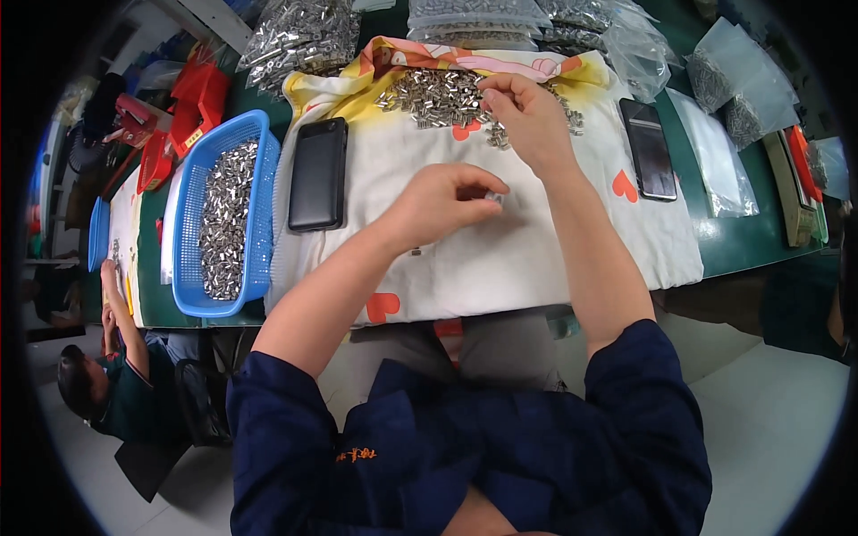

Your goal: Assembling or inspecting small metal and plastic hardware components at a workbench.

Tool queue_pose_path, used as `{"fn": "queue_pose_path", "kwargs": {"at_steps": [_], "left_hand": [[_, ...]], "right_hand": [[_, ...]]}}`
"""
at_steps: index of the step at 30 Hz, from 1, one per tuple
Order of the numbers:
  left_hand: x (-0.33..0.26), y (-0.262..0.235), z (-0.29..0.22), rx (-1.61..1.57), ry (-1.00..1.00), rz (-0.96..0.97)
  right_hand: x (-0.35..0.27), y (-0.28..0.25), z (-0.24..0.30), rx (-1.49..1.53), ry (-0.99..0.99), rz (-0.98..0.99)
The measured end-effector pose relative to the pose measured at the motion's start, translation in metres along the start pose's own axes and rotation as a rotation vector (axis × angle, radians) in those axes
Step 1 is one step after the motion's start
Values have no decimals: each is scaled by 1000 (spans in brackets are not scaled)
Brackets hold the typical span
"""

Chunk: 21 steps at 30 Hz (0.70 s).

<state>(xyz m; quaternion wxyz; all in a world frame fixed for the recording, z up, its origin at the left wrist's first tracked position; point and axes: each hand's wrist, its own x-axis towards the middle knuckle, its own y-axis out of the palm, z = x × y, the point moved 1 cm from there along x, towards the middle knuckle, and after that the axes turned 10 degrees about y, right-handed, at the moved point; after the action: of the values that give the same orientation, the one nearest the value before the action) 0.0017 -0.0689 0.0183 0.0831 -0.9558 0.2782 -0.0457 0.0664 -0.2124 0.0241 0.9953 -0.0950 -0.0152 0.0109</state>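
Note:
A heap of small, shiny metal sleeves (pixel 438 96) lies at the far side of a white cloth (pixel 527 259) with red hearts and a yellow border. My left hand (pixel 444 205) is over the middle of the cloth, its thumb and fingers pinched on a small metal sleeve (pixel 494 197). Farther off and to the right, my right hand (pixel 529 116) hangs at the heap's edge. Its thumb and forefinger are drawn together, and whatever sits between them is too small to make out. One loose sleeve (pixel 416 253) rests on the cloth near my left wrist.
A blue basket (pixel 186 268) of metal sleeves stands left, beside a black rectangular device (pixel 317 174). A phone (pixel 648 149) lies right, near clear plastic bags (pixel 715 165). Filled bags (pixel 299 45) line the back; red bins (pixel 198 94) stand back left. Another person (pixel 112 384) sits far left.

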Motion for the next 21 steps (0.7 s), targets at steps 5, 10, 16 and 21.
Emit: {"fn": "queue_pose_path", "kwargs": {"at_steps": [5, 10, 16, 21], "left_hand": [[1, 17, 0, 537, 200, 64], [-7, 23, -18, 878, 438, 84], [-97, -21, -153, 781, 633, -344], [-220, -14, -286, 1155, 1215, -309]], "right_hand": [[-4, 9, 7, -147, 19, 20], [-7, 14, -16, -17, -28, 33], [-18, 2, 6, 215, -11, 56], [-65, -19, 13, -106, -148, -38]]}}
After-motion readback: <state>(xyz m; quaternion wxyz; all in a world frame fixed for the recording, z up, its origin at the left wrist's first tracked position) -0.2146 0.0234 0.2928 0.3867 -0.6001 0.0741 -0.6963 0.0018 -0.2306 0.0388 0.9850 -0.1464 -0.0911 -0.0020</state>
